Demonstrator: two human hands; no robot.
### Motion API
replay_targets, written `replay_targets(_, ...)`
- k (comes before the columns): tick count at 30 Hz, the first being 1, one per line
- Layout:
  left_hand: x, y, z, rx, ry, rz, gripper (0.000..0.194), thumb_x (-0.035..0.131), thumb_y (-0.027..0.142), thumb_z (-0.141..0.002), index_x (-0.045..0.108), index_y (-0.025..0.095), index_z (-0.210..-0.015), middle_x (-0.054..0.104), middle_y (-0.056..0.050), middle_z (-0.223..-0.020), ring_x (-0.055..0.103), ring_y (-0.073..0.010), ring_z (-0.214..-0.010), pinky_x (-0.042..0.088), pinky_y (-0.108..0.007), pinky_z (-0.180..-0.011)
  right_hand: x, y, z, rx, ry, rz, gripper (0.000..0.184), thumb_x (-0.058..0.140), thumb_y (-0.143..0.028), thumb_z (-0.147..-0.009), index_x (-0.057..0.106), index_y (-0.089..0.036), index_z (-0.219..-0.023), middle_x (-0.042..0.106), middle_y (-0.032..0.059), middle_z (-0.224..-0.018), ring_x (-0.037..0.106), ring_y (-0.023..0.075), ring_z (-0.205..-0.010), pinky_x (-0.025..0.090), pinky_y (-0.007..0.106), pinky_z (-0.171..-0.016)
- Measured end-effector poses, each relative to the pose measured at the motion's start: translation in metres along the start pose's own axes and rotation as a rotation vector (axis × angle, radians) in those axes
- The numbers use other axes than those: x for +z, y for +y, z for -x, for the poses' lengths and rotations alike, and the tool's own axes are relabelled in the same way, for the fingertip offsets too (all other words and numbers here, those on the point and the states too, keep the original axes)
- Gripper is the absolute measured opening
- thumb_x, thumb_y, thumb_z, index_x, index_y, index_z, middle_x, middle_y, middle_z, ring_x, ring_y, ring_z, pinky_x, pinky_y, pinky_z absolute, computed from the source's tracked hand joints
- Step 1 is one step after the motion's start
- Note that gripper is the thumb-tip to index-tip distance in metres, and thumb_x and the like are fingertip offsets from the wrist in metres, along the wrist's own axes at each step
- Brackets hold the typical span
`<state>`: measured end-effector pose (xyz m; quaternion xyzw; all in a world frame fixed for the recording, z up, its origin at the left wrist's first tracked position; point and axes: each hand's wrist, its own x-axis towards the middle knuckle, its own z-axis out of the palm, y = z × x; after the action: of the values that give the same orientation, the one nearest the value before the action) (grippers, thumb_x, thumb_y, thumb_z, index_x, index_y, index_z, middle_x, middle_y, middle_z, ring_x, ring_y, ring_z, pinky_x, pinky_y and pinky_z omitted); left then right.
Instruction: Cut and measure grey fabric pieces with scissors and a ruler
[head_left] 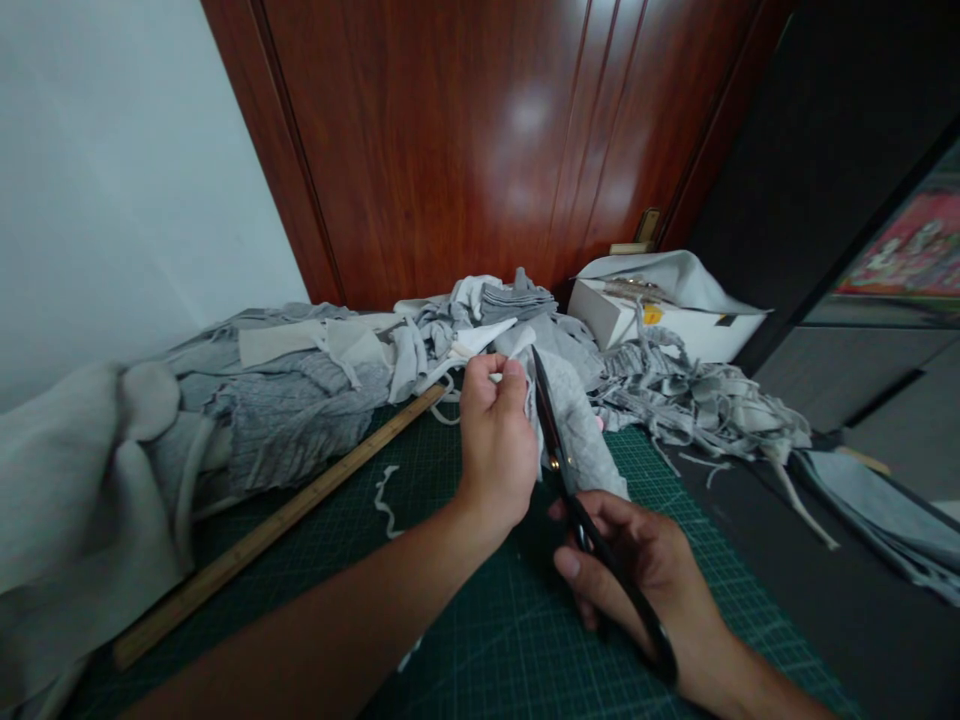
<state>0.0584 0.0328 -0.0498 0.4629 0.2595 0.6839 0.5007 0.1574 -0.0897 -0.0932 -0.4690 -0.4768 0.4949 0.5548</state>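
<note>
My left hand [499, 440] pinches the upper edge of a light grey piece of fabric [589, 440], which hangs down to the right of the fingers. In my right hand [637, 570] is a pair of black scissors [555, 430], fingers in the handles. The blades point up and away, beside the fabric's edge and just right of my left fingertips. Whether the blades are parted or closed I cannot make out. Beneath both hands lies a green cutting mat [480, 620] with grid lines.
A wooden ruler [277, 530] lies slantwise at left. Grey fabric heaps [300, 390] line the back and left, with tangled scraps [697, 400] at right. Behind them stand a white box [675, 320] and a brown door [450, 150]. A thin offcut [386, 500] rests on the mat.
</note>
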Motion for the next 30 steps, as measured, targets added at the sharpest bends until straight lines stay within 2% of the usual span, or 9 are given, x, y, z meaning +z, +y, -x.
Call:
replay_targets(8, 0.003, 0.004, 0.003, -0.03, 0.02, 0.047, 0.023, 0.071, 0.043, -0.094, 0.061, 0.022, -0.092, 0.059, 0.0, -0.084, 0.055, -0.0165, -0.079, 0.046, -0.028, -0.076, 0.002, -0.002, 0.003, 0.017, 0.017, -0.008, 0.038, 0.096, -0.023, -0.066, 0.071, -0.017, -0.094, 0.058, -0.0074, -0.054, 0.05, 0.007, -0.038, 0.043, 0.015, -0.038)
replay_targets(12, 0.005, 0.007, 0.005, -0.116, -0.011, 0.083, 0.026, 0.074, 0.044, -0.091, 0.059, 0.022, -0.091, 0.061, 0.001, -0.082, 0.055, -0.0151, -0.072, 0.045, -0.028, -0.069, 0.002, 0.002, 0.004, 0.03, 0.027, 0.0, 0.038, 0.096, -0.024, -0.066, 0.071, -0.017, -0.093, 0.058, -0.0073, -0.054, 0.049, 0.0071, -0.039, 0.042, 0.015, -0.038)
replay_targets(16, 0.006, 0.008, 0.005, -0.156, -0.017, 0.088, 0.021, 0.072, 0.038, -0.09, 0.058, 0.022, -0.09, 0.058, 0.002, -0.077, 0.052, -0.0142, -0.068, 0.041, -0.027, -0.064, 0.002, 0.001, 0.004, 0.044, 0.039, 0.005, 0.04, 0.096, -0.025, -0.064, 0.071, -0.017, -0.094, 0.058, -0.0072, -0.054, 0.048, 0.0072, -0.039, 0.042, 0.015, -0.038)
replay_targets(24, 0.005, 0.01, 0.004, -0.07, 0.027, -0.056, 0.014, 0.068, 0.029, -0.091, 0.063, 0.019, -0.085, 0.061, 0.0, -0.083, 0.053, -0.015, -0.078, 0.042, -0.031, -0.075, 0.005, -0.006, 0.004, 0.053, 0.052, 0.004, 0.043, 0.098, -0.031, -0.062, 0.07, -0.016, -0.091, 0.056, -0.0078, -0.052, 0.048, 0.0068, -0.038, 0.041, 0.015, -0.038)
replay_targets(30, 0.005, 0.011, 0.006, -0.109, -0.019, 0.117, 0.019, 0.068, 0.032, -0.092, 0.059, 0.02, -0.081, 0.057, 0.001, -0.078, 0.049, -0.0138, -0.072, 0.037, -0.028, -0.065, 0.005, -0.004, 0.004, 0.072, 0.05, 0.041, 0.046, 0.097, -0.035, -0.063, 0.069, -0.016, -0.094, 0.055, -0.0086, -0.054, 0.047, 0.0067, -0.038, 0.042, 0.016, -0.037)
